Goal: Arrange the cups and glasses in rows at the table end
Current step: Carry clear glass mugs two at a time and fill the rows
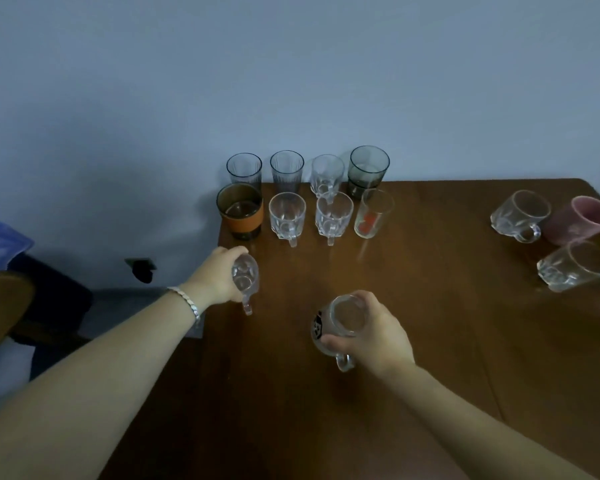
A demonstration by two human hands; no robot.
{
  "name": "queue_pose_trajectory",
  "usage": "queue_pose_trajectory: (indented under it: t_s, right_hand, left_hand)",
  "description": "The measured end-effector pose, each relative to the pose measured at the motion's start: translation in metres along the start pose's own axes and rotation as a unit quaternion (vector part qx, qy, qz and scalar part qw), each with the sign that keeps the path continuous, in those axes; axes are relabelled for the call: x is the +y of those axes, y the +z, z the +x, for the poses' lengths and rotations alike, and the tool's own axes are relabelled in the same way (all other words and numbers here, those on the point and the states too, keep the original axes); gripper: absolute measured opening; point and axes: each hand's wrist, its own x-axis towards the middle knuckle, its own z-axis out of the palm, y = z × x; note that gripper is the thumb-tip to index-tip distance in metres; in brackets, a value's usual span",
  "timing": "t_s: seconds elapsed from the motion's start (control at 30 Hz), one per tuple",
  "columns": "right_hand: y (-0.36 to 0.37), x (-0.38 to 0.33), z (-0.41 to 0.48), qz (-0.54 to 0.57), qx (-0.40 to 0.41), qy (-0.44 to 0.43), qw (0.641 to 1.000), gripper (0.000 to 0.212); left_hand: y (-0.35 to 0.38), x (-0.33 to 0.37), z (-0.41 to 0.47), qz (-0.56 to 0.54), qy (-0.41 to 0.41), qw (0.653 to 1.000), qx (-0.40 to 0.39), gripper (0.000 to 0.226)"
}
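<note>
Because your left hand (pixel 219 273) holds its small clear handled glass (pixel 245 280) right at the table's left edge (pixel 219 244), the first risk sits there: set it down a little too far out and it could tip off toward the floor. The fingers are wrapped over the rim and side from the left, clamped on the glass, with its handle pointing back at you; the arm reaches in low from the left with a bracelet (pixel 187 303) at the wrist. Ahead of it stand two rows of four at the table end, starting with the brown glass with the orange sleeve (pixel 240 211), so a push forward too far could knock into that one.

Your right hand (pixel 371 332) grips a clear mug with a dark print (pixel 340 323) near the table's middle, thumb on the near side, fingers curled round the far side, handle hanging below the palm. I cannot tell whether it rests on the wood or is lifted. Glass is slick, and a one-handed rim grip could slip. Moving both at once, you might clink them together or misalign the third row.

Far right, two clear mugs (pixel 520 216) (pixel 574 266) and a pink mug (pixel 582 220) lie on their sides, free to roll, still waiting to be lined up
</note>
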Motion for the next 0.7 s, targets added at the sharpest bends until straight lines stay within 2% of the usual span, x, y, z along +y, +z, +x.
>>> queue_pose_trajectory:
  t_s: [0.23,0.53,0.7]
  right_hand:
    - [0.049,-0.071,0.076,-0.079,0.035,-0.011,0.996,0.077]
    - [0.079,-0.1,0.114,-0.112,0.062,-0.014,0.992,0.082]
    - [0.07,-0.094,0.109,-0.153,0.038,-0.02,0.987,0.091]
  left_hand:
    - [-0.011,-0.012,0.027,0.028,0.027,0.997,-0.062,0.096]
    - [-0.017,-0.017,0.04,0.043,0.031,0.998,-0.041,0.097]
    - [-0.014,-0.013,0.042,0.018,0.019,0.999,-0.02,0.1]
